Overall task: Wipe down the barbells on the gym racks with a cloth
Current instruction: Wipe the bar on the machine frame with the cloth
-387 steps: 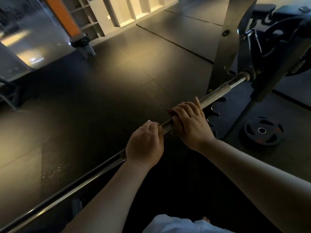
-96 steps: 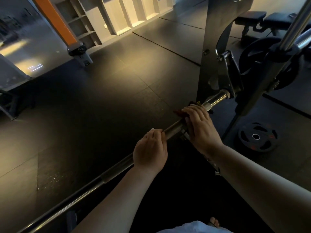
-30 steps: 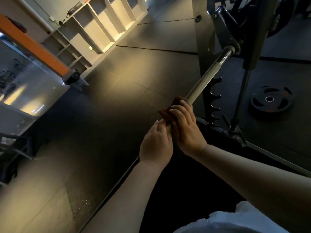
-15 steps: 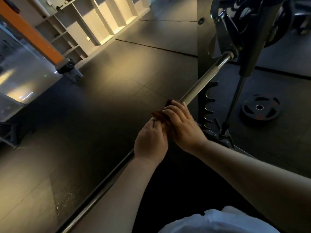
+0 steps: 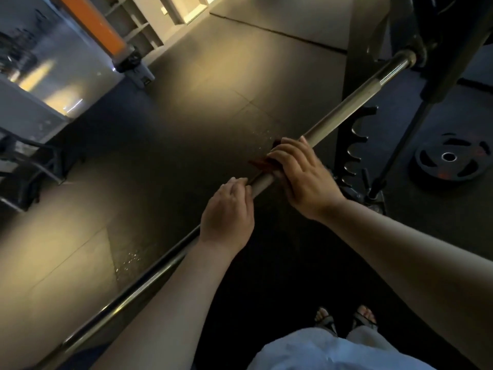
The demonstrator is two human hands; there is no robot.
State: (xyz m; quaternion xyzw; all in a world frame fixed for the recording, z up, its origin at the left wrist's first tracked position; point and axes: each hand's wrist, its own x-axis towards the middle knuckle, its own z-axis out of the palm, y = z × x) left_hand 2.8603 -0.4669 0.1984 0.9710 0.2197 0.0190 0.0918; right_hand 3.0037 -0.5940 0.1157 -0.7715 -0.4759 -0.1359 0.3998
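A steel barbell (image 5: 354,100) runs diagonally from the lower left up to the rack at the upper right. My right hand (image 5: 301,174) wraps a dark red cloth (image 5: 260,163) around the bar near its middle; only a corner of the cloth shows past my fingers. My left hand (image 5: 226,212) grips the bare bar just below, a short gap from the right hand.
The rack upright (image 5: 360,62) with its toothed hook strip (image 5: 354,145) stands behind the bar. A black weight plate (image 5: 450,158) lies on the rubber floor at right. An orange post (image 5: 93,22) and white shelving stand at the upper left. My sandalled feet (image 5: 344,320) are below.
The view has tilted down, so my feet now show. My right hand with the cloth has moved slightly up the bar, opening a gap from the left hand.
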